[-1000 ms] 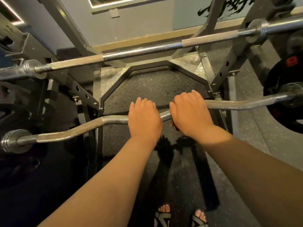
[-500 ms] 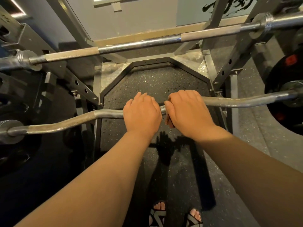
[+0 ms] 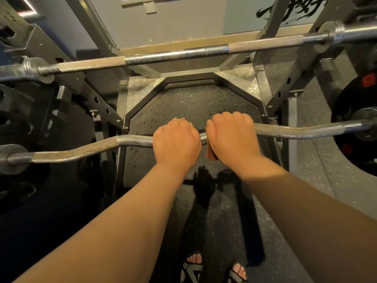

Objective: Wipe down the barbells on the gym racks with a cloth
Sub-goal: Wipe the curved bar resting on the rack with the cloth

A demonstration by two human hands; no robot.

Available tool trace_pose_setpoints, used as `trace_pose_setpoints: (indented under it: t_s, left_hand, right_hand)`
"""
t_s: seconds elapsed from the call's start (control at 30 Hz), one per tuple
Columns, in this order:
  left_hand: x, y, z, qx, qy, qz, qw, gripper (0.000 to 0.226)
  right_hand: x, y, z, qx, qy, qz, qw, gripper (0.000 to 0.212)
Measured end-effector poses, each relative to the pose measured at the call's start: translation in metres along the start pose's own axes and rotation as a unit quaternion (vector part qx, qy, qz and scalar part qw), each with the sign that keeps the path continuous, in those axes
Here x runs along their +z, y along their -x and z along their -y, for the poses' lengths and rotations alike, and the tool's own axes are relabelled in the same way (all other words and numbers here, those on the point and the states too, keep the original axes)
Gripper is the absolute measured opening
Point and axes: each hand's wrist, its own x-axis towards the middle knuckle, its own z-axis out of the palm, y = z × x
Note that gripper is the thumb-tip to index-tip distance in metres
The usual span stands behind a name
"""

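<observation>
We note a floor (image 3: 193,107) of black rubber flecked with pale specks, bounded at the far side by a plain grey-blue wall (image 3: 183,21). A rack (image 3: 285,92) of grey square steel posts, pierced with round holes, stands on it. Ribbed metal plates (image 3: 138,92) fill the far corners of the rack's base, which frames an eight-sided patch of the rubber.

The rack carries two bars. The straight barbell (image 3: 175,55) lies across its far side: a smooth shiny middle, dull rough grip zones and ringed collars at either end. The curved barbell (image 3: 81,149) lies across the near side. It is a wavy steel rod with a rough, worn, partly tarnished finish. Black round weight plates (image 3: 350,111) sit on its right end, one bearing a red mark. Dark plates also show at the rack's left edge.

Both hands sit knuckles-up at the middle of the curved barbell, just beside each other. The left hand (image 3: 176,141) has its fingers together and curled over the bare steel, clamped on it. The right hand (image 3: 232,137) is likewise curled tight round the bar, with the cloth (image 3: 210,153) held against it. Only a small orange-brown strip with a dark edge shows below the thumb side, so we cannot tell the cloth's full shape. The fingertips of both hands are hidden behind the bar.

Two feet in black strapped sandals (image 3: 191,270) stand on the rubber at the near edge.
</observation>
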Motion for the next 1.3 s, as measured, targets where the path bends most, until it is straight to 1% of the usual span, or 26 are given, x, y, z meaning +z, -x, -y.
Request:
trace_pose_setpoints:
  t_s: [0.07, 0.13, 0.23, 0.33, 0.4, 0.47, 0.57, 0.6, 0.67, 0.73, 0.8, 0.87, 0.9, 0.97, 1.03, 1.07, 1.13, 1.2, 1.3]
  left_hand:
    - [0.000, -0.001, -0.001, 0.000, 0.004, 0.001, 1.000, 0.036]
    - [0.001, -0.002, -0.001, -0.002, 0.010, -0.004, 1.000, 0.037]
    - [0.003, -0.002, 0.000, -0.003, 0.003, -0.009, 1.000, 0.037]
    - [0.002, 0.000, 0.000, 0.003, 0.004, -0.012, 1.000, 0.037]
    - [0.002, -0.002, 0.000, 0.004, 0.004, -0.009, 1.000, 0.036]
    - [0.002, -0.002, -0.001, 0.004, 0.004, -0.004, 1.000, 0.037]
    - [0.003, -0.002, -0.001, 0.006, 0.005, -0.009, 1.000, 0.037]
    - [0.004, -0.002, -0.001, 0.006, 0.006, -0.014, 1.000, 0.037]
    - [0.004, -0.002, -0.001, 0.009, 0.007, -0.023, 1.000, 0.036]
    - [0.005, -0.001, 0.000, 0.014, 0.003, -0.030, 0.999, 0.035]
    - [0.005, -0.001, 0.002, 0.015, -0.001, -0.024, 1.000, 0.035]
    - [0.006, -0.002, 0.002, 0.009, -0.003, -0.012, 1.000, 0.035]
    - [0.006, -0.002, 0.002, 0.007, -0.004, -0.009, 1.000, 0.034]
    - [0.005, -0.002, 0.001, 0.008, -0.002, -0.007, 1.000, 0.031]
    - [0.006, -0.002, 0.001, 0.007, 0.001, -0.005, 1.000, 0.031]
    - [0.006, -0.002, 0.002, 0.003, 0.001, -0.005, 1.000, 0.031]
    - [0.007, -0.003, 0.001, -0.002, -0.002, -0.009, 1.000, 0.033]
    - [0.006, -0.002, 0.000, 0.000, -0.006, -0.014, 1.000, 0.036]
    - [0.006, 0.000, 0.000, 0.003, -0.012, -0.014, 1.000, 0.037]
  right_hand:
    - [0.005, 0.020, 0.000, 0.003, -0.029, -0.017, 0.999, 0.030]
    - [0.009, 0.039, 0.002, -0.004, -0.044, -0.004, 0.999, 0.029]
    - [0.003, 0.032, 0.003, -0.016, -0.013, 0.008, 1.000, 0.033]
    - [-0.009, 0.005, 0.004, -0.028, 0.041, 0.072, 0.996, 0.038]
    - [-0.014, -0.012, 0.001, -0.020, 0.023, 0.113, 0.993, 0.038]
    - [-0.013, -0.012, 0.000, -0.009, -0.001, 0.101, 0.995, 0.037]
    - [0.000, 0.020, 0.004, -0.017, -0.022, 0.021, 0.999, 0.038]
    - [0.003, 0.030, 0.004, -0.021, -0.032, 0.014, 0.999, 0.037]
    - [0.004, 0.035, 0.004, -0.026, -0.041, 0.019, 0.999, 0.038]
    - [0.001, 0.023, 0.003, -0.039, -0.004, 0.021, 0.999, 0.042]
    - [-0.007, 0.006, 0.001, -0.050, 0.036, 0.054, 0.997, 0.044]
    - [-0.011, -0.010, -0.005, -0.058, 0.030, 0.090, 0.994, 0.044]
    - [-0.011, -0.014, -0.007, -0.056, 0.023, 0.091, 0.994, 0.045]
    - [-0.007, -0.004, -0.004, -0.036, 0.013, 0.054, 0.998, 0.047]
    - [0.003, 0.019, 0.006, -0.034, -0.010, 0.011, 0.999, 0.041]
    - [0.007, 0.030, 0.009, -0.040, -0.023, 0.006, 0.999, 0.039]
    - [0.006, 0.037, 0.002, -0.066, -0.028, 0.019, 0.997, 0.038]
    - [-0.002, 0.024, -0.008, -0.093, -0.001, 0.029, 0.995, 0.040]
    - [-0.017, -0.004, -0.009, -0.081, 0.034, 0.088, 0.992, 0.042]
